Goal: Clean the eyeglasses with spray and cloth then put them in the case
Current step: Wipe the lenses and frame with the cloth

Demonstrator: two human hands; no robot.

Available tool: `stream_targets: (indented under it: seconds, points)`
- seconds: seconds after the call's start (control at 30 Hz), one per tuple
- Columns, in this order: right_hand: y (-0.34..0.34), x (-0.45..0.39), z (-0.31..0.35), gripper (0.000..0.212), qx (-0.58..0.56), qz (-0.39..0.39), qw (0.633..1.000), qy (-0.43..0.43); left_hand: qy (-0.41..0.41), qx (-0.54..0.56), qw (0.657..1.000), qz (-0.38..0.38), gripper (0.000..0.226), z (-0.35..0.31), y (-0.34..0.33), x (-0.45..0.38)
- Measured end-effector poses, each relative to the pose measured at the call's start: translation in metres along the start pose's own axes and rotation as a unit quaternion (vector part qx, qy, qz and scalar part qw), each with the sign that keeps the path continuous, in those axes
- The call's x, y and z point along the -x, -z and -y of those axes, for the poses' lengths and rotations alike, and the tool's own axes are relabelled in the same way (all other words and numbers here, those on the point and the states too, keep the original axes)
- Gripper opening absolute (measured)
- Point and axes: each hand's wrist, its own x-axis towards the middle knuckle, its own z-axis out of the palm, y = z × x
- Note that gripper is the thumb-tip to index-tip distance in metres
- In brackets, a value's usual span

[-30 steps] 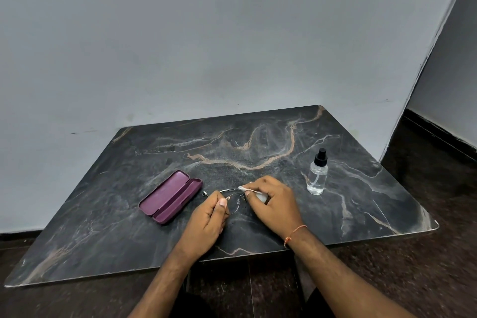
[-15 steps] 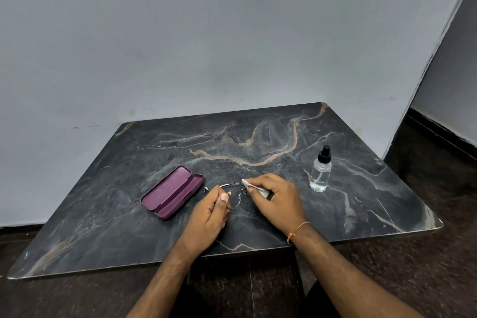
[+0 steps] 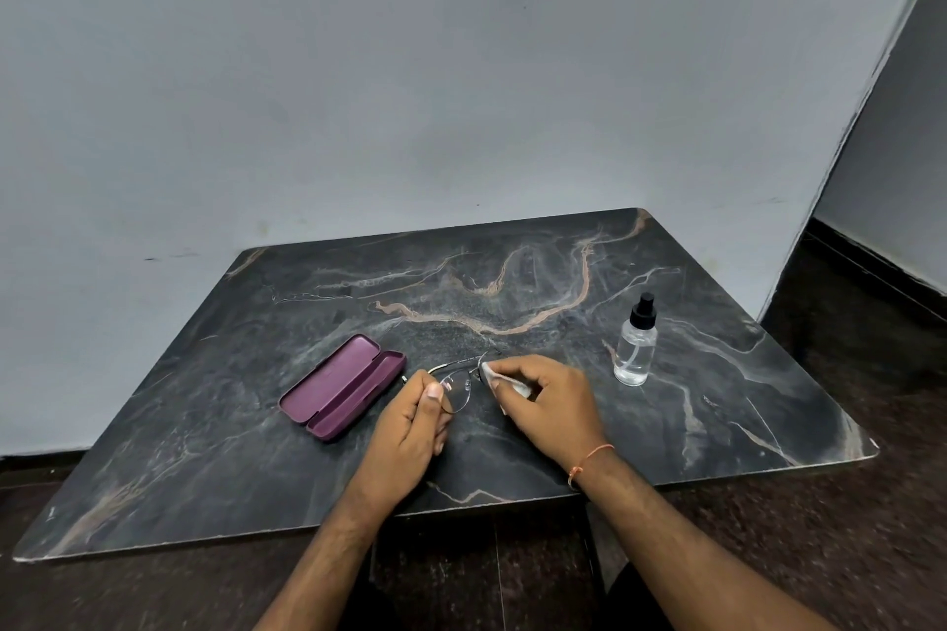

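Thin-framed eyeglasses (image 3: pixel 457 387) are held just above the dark marble table (image 3: pixel 205 451), near its front middle. My left hand (image 3: pixel 412 425) pinches the left lens edge between thumb and fingers. My right hand (image 3: pixel 551 402) grips a small white cloth (image 3: pixel 493 373) pressed against the right lens. A purple eyeglass case (image 3: pixel 342 385) lies open on the table, just left of my left hand. A clear spray bottle (image 3: pixel 635 342) with a black nozzle stands upright to the right of my right hand.
A plain grey wall (image 3: pixel 410 92) rises directly behind the table. Dark floor (image 3: pixel 845 528) shows to the right and in front of the table's edge. An orange thread band circles my right wrist (image 3: pixel 589 459).
Both hands stay on the glasses. The cloth in my right hand has shifted slightly over the right lens. The view has drifted a little, nothing else on the table moved.
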Motion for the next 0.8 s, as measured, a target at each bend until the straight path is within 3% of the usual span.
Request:
stream_targets:
  seconds: [0.1, 0.3, 0.57, 0.8]
  points:
    - [-0.0018, 0.001, -0.0004, 0.02, -0.007, 0.015, 1.0, 0.012, 0.0, 0.01, 1.0, -0.005, 0.047, 0.0016, 0.0001, -0.0003]
    - [0.0009, -0.0047, -0.0039, 0.023, 0.004, -0.042, 0.995, -0.088, -0.002, -0.001, 1.0, 0.003, 0.045, 0.0045, 0.0008, -0.0007]
    - [-0.0014, 0.0004, 0.0015, 0.016, -0.006, 0.008, 0.999, -0.033, 0.001, 0.0, 1.0, 0.001, 0.045, 0.0032, 0.0014, -0.0009]
    - [0.0019, -0.0047, -0.0043, 0.019, -0.013, -0.076, 0.994, -0.083, -0.002, -0.02, 1.0, 0.014, 0.043, 0.0046, -0.0003, 0.0005]
